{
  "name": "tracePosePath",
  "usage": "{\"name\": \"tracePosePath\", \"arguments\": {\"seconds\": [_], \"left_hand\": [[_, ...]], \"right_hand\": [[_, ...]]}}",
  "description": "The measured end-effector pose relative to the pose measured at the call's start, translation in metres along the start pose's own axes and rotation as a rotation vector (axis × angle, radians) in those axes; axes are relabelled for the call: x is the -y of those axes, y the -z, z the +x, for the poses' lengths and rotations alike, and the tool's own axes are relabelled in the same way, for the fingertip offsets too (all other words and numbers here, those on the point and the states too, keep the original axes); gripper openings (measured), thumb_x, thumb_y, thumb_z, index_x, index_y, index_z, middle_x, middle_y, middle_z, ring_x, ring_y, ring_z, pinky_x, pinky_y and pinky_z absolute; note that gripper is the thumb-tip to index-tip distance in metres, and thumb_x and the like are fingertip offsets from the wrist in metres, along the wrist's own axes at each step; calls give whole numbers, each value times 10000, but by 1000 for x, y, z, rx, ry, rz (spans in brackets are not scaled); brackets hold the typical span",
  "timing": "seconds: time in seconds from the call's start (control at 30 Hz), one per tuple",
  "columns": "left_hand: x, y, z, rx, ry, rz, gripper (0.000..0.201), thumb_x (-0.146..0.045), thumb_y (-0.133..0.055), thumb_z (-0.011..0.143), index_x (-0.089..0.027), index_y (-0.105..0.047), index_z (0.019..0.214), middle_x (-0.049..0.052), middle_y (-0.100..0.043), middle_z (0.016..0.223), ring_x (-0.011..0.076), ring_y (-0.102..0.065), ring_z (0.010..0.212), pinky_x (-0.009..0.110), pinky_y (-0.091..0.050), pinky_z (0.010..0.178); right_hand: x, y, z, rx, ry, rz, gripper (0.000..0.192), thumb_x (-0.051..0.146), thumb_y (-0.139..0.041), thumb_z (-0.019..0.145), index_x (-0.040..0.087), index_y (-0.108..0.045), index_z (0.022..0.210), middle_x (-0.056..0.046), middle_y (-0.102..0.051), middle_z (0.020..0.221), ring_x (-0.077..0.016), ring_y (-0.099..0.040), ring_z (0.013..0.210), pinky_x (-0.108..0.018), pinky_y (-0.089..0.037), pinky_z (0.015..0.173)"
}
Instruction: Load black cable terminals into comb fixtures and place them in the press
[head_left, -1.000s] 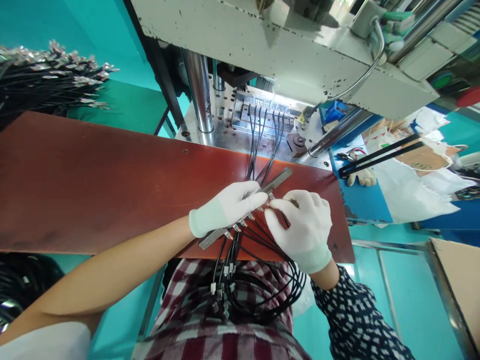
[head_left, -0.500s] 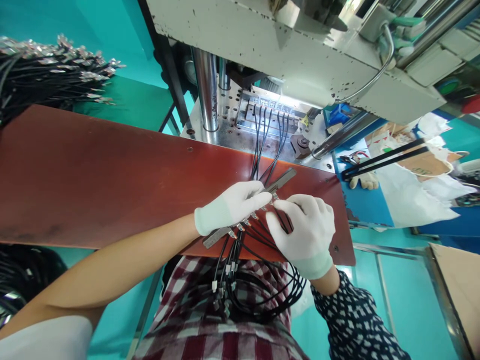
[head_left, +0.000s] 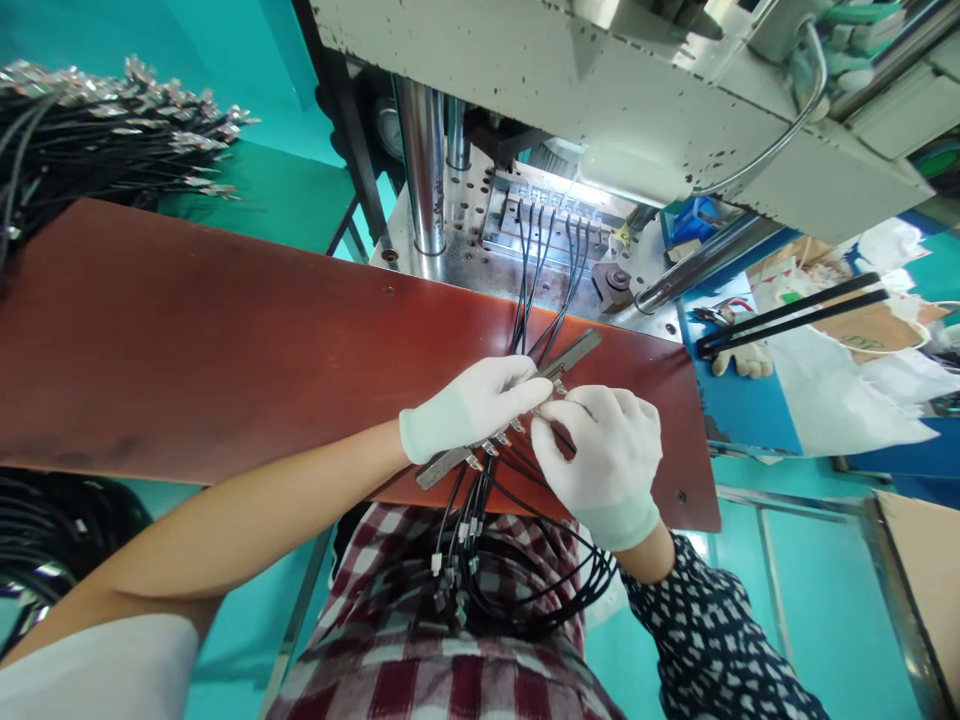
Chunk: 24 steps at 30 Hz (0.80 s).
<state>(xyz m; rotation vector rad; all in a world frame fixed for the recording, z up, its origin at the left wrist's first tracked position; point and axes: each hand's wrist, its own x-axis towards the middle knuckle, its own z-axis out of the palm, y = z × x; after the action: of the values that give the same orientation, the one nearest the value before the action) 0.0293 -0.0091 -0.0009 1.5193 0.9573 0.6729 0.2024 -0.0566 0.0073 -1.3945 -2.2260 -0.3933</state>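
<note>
My left hand (head_left: pixel 480 402), in a white glove, is closed over a narrow metal bar (head_left: pixel 576 352) that lies slantwise above the brown board. Small metal connectors (head_left: pixel 474 462) on black cables (head_left: pixel 474 500) sit along the bar's near edge. My right hand (head_left: pixel 604 462), gloved too, pinches at the bar just beside my left fingertips. A cable connector seems to be between its thumb and forefinger, mostly hidden by the glove. The cables loop down over my checked apron (head_left: pixel 420 640), with metal ends hanging there.
Beyond the brown board (head_left: pixel 247 350) stands a press with a steel post (head_left: pixel 421 170); several black cables run into its lit fixture (head_left: pixel 544 225). Cable bundles (head_left: pixel 112 140) lie at the left. A glove (head_left: pixel 742 360) and white bags (head_left: pixel 832 390) lie at the right.
My right thumb and forefinger have come together and moved in against the bar. My left hand keeps its hold. The whole view has shifted slightly.
</note>
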Motion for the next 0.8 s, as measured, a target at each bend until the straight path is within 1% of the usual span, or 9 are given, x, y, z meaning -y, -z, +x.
{"name": "tracePosePath", "arguments": {"seconds": [0.07,0.1,0.2,0.3,0.4,0.5,0.57,0.7,0.8], "left_hand": [[0,0,0,-6,-4,-18,369,-450,-467,950,-178,-414,708,-46,-392,652,91,-404,600,228,-333,536],[0,0,0,-8,-4,-26,367,-448,-469,949,-178,-413,707,-46,-389,653,91,-407,601,229,-336,538],[0,0,1,-12,5,-42,346,-434,-472,946,-178,-424,718,-45,-393,652,93,-407,599,232,-338,536],[-1,0,1,-8,4,-54,340,-427,-471,945,-178,-427,719,-46,-395,654,92,-396,598,234,-336,532],[-1,0,1,-4,-4,-65,344,-420,-477,942,-180,-408,706,-47,-380,653,91,-384,600,234,-335,532],[0,0,1,-21,-12,-50,346,-411,-483,942,-179,-402,698,-49,-365,649,88,-369,597,236,-322,534],[1,0,1,-23,-6,-54,347,-419,-478,945,-178,-411,704,-48,-385,650,87,-385,593,238,-325,534],[2,-1,1,-25,6,-62,355,-446,-471,947,-179,-426,717,-43,-427,660,95,-433,602,243,-350,553],[2,-1,1,-54,-19,-33,361,-431,-480,943,-178,-411,694,-44,-410,651,96,-417,616,246,-343,567]], "right_hand": [[3,6,-2,28,0,13,82,319,-707,820,248,-724,857,-13,-671,836,-195,-559,818,-374,-360,799],[4,8,-2,34,7,21,99,336,-712,818,249,-728,862,-15,-672,832,-196,-559,818,-376,-359,800],[9,8,-2,52,31,42,87,314,-708,813,241,-716,767,-9,-646,760,-178,-540,766,-370,-353,772],[12,1,1,41,29,53,99,257,-698,787,231,-695,691,-5,-617,710,-174,-526,735,-368,-353,744],[12,-7,1,21,25,66,93,224,-686,759,222,-684,666,-7,-610,697,-181,-528,733,-368,-360,736],[11,-7,1,13,22,77,104,212,-683,754,218,-676,650,-8,-611,694,-181,-537,731,-367,-366,742],[11,-3,0,33,16,80,98,230,-692,777,224,-689,679,-6,-628,716,-180,-550,746,-369,-370,758],[14,9,-3,67,25,91,67,309,-716,812,245,-730,824,-4,-672,798,-184,-570,794,-377,-373,802],[17,11,-2,107,64,103,66,311,-712,812,255,-728,783,8,-662,743,-177,-562,761,-379,-364,785]]}}
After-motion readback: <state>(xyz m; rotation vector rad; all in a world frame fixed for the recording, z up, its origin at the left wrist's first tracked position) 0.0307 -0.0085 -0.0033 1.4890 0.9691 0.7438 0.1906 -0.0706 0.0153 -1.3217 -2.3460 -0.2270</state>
